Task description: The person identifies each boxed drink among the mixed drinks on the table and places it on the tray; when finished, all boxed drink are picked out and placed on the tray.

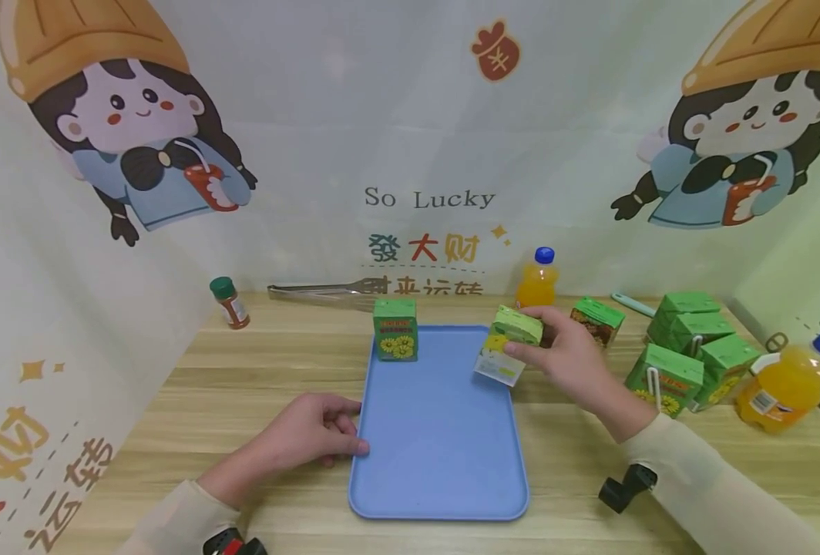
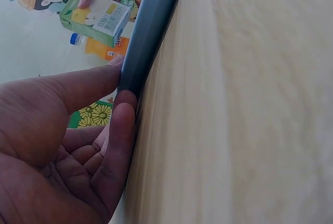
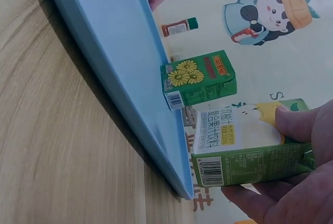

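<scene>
A pale, slightly wrinkled backdrop rises along the far side, printed "So Lucky" and "發大财" between two cartoon girls. Before it lies the bench, wood-grained. At its middle sits a smooth blue tray, rectangular with rounded corners; the person's left grip pinches its left rim. The right grip pinches a yellow-and-white carton, tilted at the tray's far right; its label reads "复合果汁饮料". Boxy green cartons, some with white straws, crowd the right. Beside them stands a plastic orange bottle, blue-capped; a matching far bottle stands behind the tray. A daisy carton with red lettering takes up the tray's far left corner. Metal tongs lie far left, near a green-lidded jar.
</scene>
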The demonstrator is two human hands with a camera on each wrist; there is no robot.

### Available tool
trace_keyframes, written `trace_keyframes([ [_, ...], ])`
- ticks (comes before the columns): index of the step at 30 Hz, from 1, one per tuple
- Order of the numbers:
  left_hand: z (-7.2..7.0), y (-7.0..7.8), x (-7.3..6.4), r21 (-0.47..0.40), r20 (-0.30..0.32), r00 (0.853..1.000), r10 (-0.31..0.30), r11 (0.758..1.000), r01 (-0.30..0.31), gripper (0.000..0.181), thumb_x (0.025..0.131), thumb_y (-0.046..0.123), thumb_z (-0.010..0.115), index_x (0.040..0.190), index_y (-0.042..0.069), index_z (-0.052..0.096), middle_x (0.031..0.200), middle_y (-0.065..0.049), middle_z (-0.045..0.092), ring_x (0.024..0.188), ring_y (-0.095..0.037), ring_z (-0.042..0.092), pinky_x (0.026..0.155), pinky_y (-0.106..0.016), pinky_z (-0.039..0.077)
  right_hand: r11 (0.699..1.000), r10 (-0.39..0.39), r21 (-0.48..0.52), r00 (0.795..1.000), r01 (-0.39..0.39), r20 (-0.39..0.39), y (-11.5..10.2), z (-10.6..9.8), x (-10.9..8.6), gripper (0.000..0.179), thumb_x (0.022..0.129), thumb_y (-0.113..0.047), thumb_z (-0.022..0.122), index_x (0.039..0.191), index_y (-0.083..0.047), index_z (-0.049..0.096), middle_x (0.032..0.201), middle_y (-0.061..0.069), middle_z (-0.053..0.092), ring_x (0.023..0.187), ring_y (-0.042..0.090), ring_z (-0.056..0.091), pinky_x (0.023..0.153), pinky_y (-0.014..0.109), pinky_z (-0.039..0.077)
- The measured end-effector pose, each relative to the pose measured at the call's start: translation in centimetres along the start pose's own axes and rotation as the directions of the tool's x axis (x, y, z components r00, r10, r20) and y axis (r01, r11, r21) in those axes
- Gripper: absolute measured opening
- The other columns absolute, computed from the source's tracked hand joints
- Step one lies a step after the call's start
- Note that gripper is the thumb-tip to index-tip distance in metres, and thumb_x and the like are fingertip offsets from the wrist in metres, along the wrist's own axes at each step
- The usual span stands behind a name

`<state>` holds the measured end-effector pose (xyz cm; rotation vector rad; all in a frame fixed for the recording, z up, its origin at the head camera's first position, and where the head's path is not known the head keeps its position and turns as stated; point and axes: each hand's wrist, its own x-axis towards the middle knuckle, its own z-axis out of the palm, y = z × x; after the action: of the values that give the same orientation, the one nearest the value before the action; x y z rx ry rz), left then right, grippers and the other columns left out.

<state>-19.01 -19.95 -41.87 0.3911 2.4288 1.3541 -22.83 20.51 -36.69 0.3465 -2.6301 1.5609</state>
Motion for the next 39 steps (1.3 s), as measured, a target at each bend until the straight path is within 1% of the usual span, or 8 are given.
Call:
trace_keyframes([
  [8, -0.2, 0.0, -0.1, 0.008, -0.005, 1.000, 0.008, 1.000, -0.008, 0.073, 0.089, 0.019, 0.097, 0.144, -0.016, 0.064, 0.091, -0.004, 0.076, 0.072, -0.020, 0.071, 0.060, -0.036, 0.063, 0.999, -0.037, 0.014, 0.999, 0.037, 0.037, -0.4, 1.3, 0.9, 0.054, 0.100, -0.020, 0.088, 0.146, -0.003, 0.065, 0.125, 0.018, 0.074, 0.103, 0.029, 0.072, 0.082, 0.031, 0.062],
  [13, -0.2, 0.0, -0.2, 0.007, -0.009, 1.000, -0.006, 1.000, 0.006, 0.074, 0.088, 0.019, 0.098, 0.144, -0.016, 0.063, 0.091, -0.004, 0.075, 0.072, -0.020, 0.070, 0.060, -0.036, 0.063, 0.999, -0.046, 0.023, 0.996, 0.044, 0.076, -0.7, 2.1, 1.5, 0.053, 0.098, -0.019, 0.088, 0.145, -0.007, 0.068, 0.123, 0.014, 0.077, 0.103, 0.028, 0.074, 0.087, 0.035, 0.063],
  [16, -0.3, 0.0, -0.4, -0.001, -0.010, 1.000, -0.015, 1.000, 0.015, 0.075, 0.087, 0.019, 0.098, 0.144, -0.016, 0.063, 0.091, -0.005, 0.075, 0.072, -0.020, 0.070, 0.060, -0.036, 0.063, 0.998, -0.056, 0.012, 0.995, 0.055, 0.087, -1.0, 2.5, 1.8, 0.053, 0.097, -0.019, 0.090, 0.144, -0.008, 0.070, 0.121, 0.012, 0.078, 0.102, 0.027, 0.075, 0.087, 0.036, 0.063],
  [21, -0.3, 0.1, -0.4, -0.008, -0.011, 1.000, -0.011, 1.000, 0.011, 0.075, 0.088, 0.018, 0.097, 0.145, -0.016, 0.062, 0.091, -0.005, 0.075, 0.070, -0.019, 0.069, 0.059, -0.035, 0.062, 0.997, -0.074, -0.002, 0.992, 0.074, 0.105, -1.6, 3.2, 2.2, 0.055, 0.096, -0.020, 0.091, 0.145, -0.007, 0.070, 0.121, 0.013, 0.078, 0.102, 0.028, 0.074, 0.085, 0.035, 0.062],
  [26, -0.1, 0.1, -0.3, -0.001, 0.004, 1.000, 0.005, 1.000, -0.005, 0.076, 0.089, 0.020, 0.097, 0.145, -0.016, 0.062, 0.092, -0.004, 0.075, 0.070, -0.019, 0.069, 0.059, -0.035, 0.062, 0.998, -0.058, 0.011, 0.989, 0.057, 0.137, -2.0, 3.8, 2.7, 0.055, 0.095, -0.019, 0.092, 0.145, -0.007, 0.071, 0.122, 0.013, 0.078, 0.102, 0.028, 0.072, 0.087, 0.037, 0.061],
  [29, 0.0, 0.1, -0.1, 0.001, 0.008, 1.000, 0.006, 1.000, -0.006, 0.077, 0.089, 0.021, 0.097, 0.146, -0.015, 0.062, 0.092, -0.004, 0.076, 0.069, -0.019, 0.069, 0.060, -0.035, 0.062, 0.998, -0.065, 0.019, 0.985, 0.063, 0.160, -2.2, 4.2, 3.1, 0.055, 0.095, -0.017, 0.092, 0.144, -0.006, 0.071, 0.120, 0.012, 0.079, 0.101, 0.027, 0.072, 0.087, 0.038, 0.060],
  [34, -0.1, 0.2, -0.1, 0.000, -0.003, 1.000, 0.006, 1.000, -0.006, 0.076, 0.088, 0.019, 0.097, 0.146, -0.016, 0.062, 0.091, -0.004, 0.076, 0.069, -0.020, 0.069, 0.059, -0.035, 0.062, 0.995, -0.098, 0.031, 0.977, 0.093, 0.192, -2.5, 5.3, 3.9, 0.053, 0.094, -0.016, 0.093, 0.142, -0.006, 0.072, 0.119, 0.009, 0.079, 0.098, 0.025, 0.071, 0.086, 0.037, 0.061],
  [39, -0.1, 0.2, -0.2, -0.002, 0.005, 1.000, 0.004, 1.000, -0.004, 0.076, 0.089, 0.020, 0.097, 0.146, -0.015, 0.062, 0.092, -0.004, 0.076, 0.070, -0.020, 0.069, 0.060, -0.035, 0.062, 0.993, -0.112, 0.055, 0.972, 0.103, 0.206, -2.7, 6.6, 4.3, 0.051, 0.092, -0.013, 0.094, 0.138, -0.006, 0.074, 0.116, 0.008, 0.080, 0.097, 0.025, 0.071, 0.088, 0.039, 0.061],
])
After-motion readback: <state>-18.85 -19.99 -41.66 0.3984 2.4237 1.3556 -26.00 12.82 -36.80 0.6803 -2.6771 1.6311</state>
